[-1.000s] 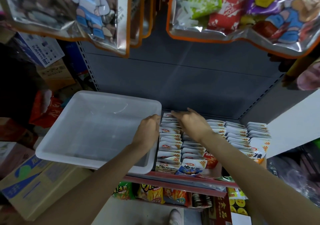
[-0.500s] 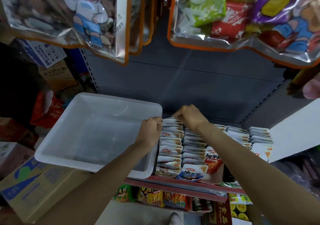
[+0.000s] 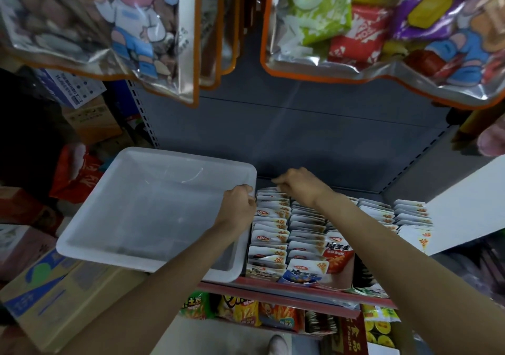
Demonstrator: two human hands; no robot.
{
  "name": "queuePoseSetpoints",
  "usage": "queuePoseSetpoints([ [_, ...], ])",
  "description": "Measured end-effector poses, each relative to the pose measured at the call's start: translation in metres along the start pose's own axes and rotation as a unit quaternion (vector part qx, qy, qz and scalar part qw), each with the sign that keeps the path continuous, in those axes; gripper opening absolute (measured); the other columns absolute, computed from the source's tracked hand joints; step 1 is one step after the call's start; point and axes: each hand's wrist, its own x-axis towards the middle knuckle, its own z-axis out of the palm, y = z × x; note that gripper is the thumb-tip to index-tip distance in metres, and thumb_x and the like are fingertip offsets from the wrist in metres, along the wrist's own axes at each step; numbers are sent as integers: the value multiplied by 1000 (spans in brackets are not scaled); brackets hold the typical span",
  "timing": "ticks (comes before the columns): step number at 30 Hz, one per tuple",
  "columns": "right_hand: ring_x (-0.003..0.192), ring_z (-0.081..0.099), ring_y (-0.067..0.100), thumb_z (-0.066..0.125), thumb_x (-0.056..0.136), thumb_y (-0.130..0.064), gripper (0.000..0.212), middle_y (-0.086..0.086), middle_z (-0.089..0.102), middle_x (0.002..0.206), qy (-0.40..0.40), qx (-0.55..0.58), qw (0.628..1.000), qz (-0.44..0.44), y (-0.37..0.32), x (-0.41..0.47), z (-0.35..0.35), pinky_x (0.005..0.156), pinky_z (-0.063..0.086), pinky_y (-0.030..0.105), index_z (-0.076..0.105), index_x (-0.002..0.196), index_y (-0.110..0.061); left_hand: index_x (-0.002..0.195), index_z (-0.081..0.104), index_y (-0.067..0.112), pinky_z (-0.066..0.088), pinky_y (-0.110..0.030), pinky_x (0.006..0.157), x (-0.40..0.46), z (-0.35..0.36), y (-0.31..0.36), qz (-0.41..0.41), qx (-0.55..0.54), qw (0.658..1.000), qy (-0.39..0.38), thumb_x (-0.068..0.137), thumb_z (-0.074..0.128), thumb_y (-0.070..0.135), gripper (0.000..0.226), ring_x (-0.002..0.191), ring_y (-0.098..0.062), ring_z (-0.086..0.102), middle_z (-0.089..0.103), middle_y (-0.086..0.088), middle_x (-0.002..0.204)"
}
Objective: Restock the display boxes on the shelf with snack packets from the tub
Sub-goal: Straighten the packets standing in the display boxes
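Right hand (image 3: 296,188) curled back from flat press onto rear packets (image 3: 273,212) near shelf's back edge, pinch unclear. Left hand (image 3: 239,204) kept gripping tub (image 3: 153,210) rim. Tub looked empty: restock nearly done.

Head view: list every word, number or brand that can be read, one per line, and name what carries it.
"20%": orange corner flash on the snack packets in the display boxes.
"Foods": dark red box below the shelf.
Blurred: cardboard carton print, hanging bags.
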Motion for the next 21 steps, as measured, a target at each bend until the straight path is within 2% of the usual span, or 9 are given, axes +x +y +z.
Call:
queuePoseSetpoints([
  [2,119,54,26,41,100,-13,37,9,55,135,20,-2,1000,20,6,-6,3,103,41,35,50,136,-16,63,31,29,34,-21,70,2,2,-1,-13,-15,1000,4,91,49,0,45,78,-17,48,50,-7,83],
  [3,116,56,26,41,99,-12,37,9,58,131,25,-1,999,28,10,-8,5,101,43,36,51,135,-17,62,31,29,33,-20,69,2,2,-2,-14,-24,1000,5,90,50,-1,45,77,-17,48,50,-6,82],
  [5,109,60,26,41,98,-8,38,9,63,124,23,2,999,28,15,-13,8,97,46,37,54,132,-20,65,48,23,36,-19,71,4,3,-1,-12,-31,999,3,90,50,-1,34,79,-17,50,52,-7,81],
  [7,105,62,27,42,96,-5,41,10,64,120,43,0,999,21,16,-17,11,94,48,36,53,133,-21,88,67,7,43,-18,79,4,1,0,-6,-44,999,5,89,48,-2,21,89,-17,59,62,-8,89],
  [9,97,64,29,46,95,-6,37,12,66,113,84,-2,996,8,15,-23,13,87,51,39,54,128,-19,101,68,0,50,-24,87,4,0,1,-4,-66,998,19,88,47,-5,24,95,-20,64,68,-10,100],
  [12,89,62,29,53,92,-9,15,9,62,106,130,9,991,-24,10,-33,15,77,52,42,58,106,-12,92,67,1,56,-36,83,3,-2,-3,-8,-110,993,34,86,52,-7,19,88,-23,67,70,-15,94],
  [15,89,61,24,57,90,-10,8,2,57,113,133,-13,990,-38,6,-36,18,80,52,36,63,90,-15,84,68,4,58,-39,77,3,-3,-6,7,-112,993,24,85,56,-6,15,81,-24,68,70,-14,87],
  [18,97,59,19,60,90,-15,9,-2,55,120,129,-12,991,-20,5,-36,20,88,47,30,68,92,-17,85,70,3,57,-35,77,4,-2,-7,48,-72,996,15,85,60,-3,12,73,-16,64,71,-10,85],
  [21,99,58,19,63,88,-20,11,-3,53,122,130,-24,991,-21,5,-36,19,92,44,29,67,99,-20,91,72,1,55,-30,81,5,-2,-8,88,-26,996,-1,86,62,0,11,82,-17,66,72,-11,91],
])
